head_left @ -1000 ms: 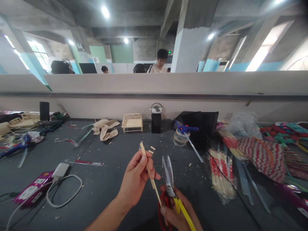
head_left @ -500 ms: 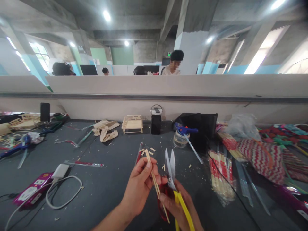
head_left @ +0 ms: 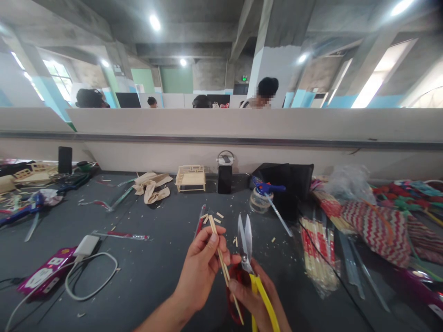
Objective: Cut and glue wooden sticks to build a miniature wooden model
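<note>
My left hand (head_left: 202,265) is closed in a pinch around a pair of thin wooden chopsticks (head_left: 223,263), their upper ends poking out past the fingers. The chopsticks slant down to the right, across to my right hand (head_left: 254,288), whose thumb lies against them. That hand is also closed on a pair of scissors (head_left: 246,251) with yellow and red handles. The blades point away from me and stand slightly apart. Just beyond my hands lie several short cut pieces of wood (head_left: 217,220) and a red wrapper (head_left: 200,221).
A small wooden furniture model (head_left: 190,179) stands at the back beside a phone (head_left: 224,179). A blue glue gun (head_left: 268,188) rests on a glass jar (head_left: 260,203). Packaged chopsticks (head_left: 319,253) lie right, a purple power strip (head_left: 46,274) left. A co-worker (head_left: 265,94) is behind the partition (head_left: 242,122).
My hands, the chopsticks and the scissors stay practically where they were. Behind the partition, the co-worker has shifted right and leaned lower.
</note>
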A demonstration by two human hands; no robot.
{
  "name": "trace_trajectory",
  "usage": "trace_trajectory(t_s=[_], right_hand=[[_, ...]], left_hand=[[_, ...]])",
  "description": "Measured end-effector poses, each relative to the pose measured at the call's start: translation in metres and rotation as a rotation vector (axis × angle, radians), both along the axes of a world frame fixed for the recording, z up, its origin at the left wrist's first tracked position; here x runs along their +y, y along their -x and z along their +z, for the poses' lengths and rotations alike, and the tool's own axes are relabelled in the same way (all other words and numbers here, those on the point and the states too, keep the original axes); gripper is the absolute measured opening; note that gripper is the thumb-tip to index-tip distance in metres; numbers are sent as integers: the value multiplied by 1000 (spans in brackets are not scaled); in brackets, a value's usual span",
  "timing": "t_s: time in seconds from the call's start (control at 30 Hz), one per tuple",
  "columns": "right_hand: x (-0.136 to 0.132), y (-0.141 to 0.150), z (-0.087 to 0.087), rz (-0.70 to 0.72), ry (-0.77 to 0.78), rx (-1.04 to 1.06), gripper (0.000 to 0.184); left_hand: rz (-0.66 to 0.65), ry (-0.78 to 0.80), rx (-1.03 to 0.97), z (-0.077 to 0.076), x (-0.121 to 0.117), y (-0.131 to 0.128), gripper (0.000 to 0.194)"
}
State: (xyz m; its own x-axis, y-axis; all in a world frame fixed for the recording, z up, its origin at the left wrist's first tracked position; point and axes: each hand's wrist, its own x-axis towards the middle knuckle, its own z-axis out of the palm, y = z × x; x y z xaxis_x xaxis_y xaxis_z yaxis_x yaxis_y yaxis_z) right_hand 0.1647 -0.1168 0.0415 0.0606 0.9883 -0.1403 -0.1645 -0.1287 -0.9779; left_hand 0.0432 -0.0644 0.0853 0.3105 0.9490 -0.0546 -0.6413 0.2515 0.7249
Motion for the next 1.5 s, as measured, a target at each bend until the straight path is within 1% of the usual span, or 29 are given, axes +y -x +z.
trace_trajectory(t_s=[0.1, 0.17, 0.3, 0.37, 0.47, 0.57, 0.63, 0.7, 0.73, 0.77, 0.8, 0.83, 0.87, 0.9, 0.93, 0.97, 1.0, 1.03, 1.07, 1.1, 1.17, 1.27, 1.33, 1.43, 1.47, 1.5], right_hand=[[-1, 2, 0, -14, -5, -7, 41], [1, 2, -3, -14, -38, -65, 41], [5, 3, -4, -72, -117, -182, 38], [5, 4, 0, -83, -89, -173, 40], [5, 7, 5, -58, -28, -125, 39], [7, 8, 1, -48, -22, -74, 40], [9, 7, -6, -52, -31, -32, 47], [11, 3, -14, -59, -40, 9, 55], [12, 1, -16, -61, -43, 22, 58], [13, -2, -18, -55, -40, 29, 59], [13, -5, -19, -44, -36, 31, 60], [14, -8, -18, -25, -29, 30, 60], [14, -11, -17, -3, -21, 26, 59], [14, -14, -15, 17, -10, 19, 59], [14, -17, -13, 32, 1, 7, 59], [14, -19, -10, 42, 7, -9, 59], [14, -20, -7, 50, 7, -25, 57], [14, -21, -5, 67, 4, -35, 54], [14, -22, -2, 91, -2, -34, 49], [13, -23, 0, 129, -5, -18, 45], [11, -24, 3, 198, 18, 34, 43], [9, -25, 5, 224, 100, 98, 52], [9, -24, 7, 234, 148, 132, 56], [11, -26, 10, 278, 214, 165, 57], [13, -27, 10, 279, 236, 188, 57], [15, -30, 11, 268, 252, 223, 56]], left_hand=[[7, -10, -2, 0, 0, -1, 12], [12, -15, -3, -1, 0, -1, 11], [18, 1, -3, -5, 0, -2, 10], [38, 13, -1, -8, 0, -2, 9], [72, 42, -9, -11, -1, -5, 10], [107, 72, -6, -15, -1, -6, 14], [110, 75, 62, -18, 1, -3, 20], [113, 64, 222, -23, 5, 3, 27], [141, 34, 333, -25, 7, 9, 30], [201, -28, 463, -27, 10, 15, 32], [291, -139, 606, -29, 12, 22, 32], [411, -306, 763, -29, 14, 30, 33], [531, -524, 932, -29, 16, 37, 34], [598, -777, 1092, -27, 17, 43, 35], [594, -1037, 1225, -25, 17, 48, 37], [533, -1286, 1327, -22, 16, 52, 40], [439, -1491, 1407, -19, 15, 54, 42], [336, -1653, 1466, -16, 14, 54, 42], [243, -1771, 1510, -13, 14, 53, 42], [172, -1850, 1542, -11, 14, 52, 41], [89, -1952, 1572, -10, 16, 48, 40], [17, -2050, 1565, -9, 22, 43, 36], [-36, -2098, 1530, -8, 26, 41, 28], [-98, -2121, 1474, -6, 32, 45, 20], [-108, -2093, 1469, -7, 34, 47, 21], [-104, -2026, 1468, -7, 36, 50, 22]])
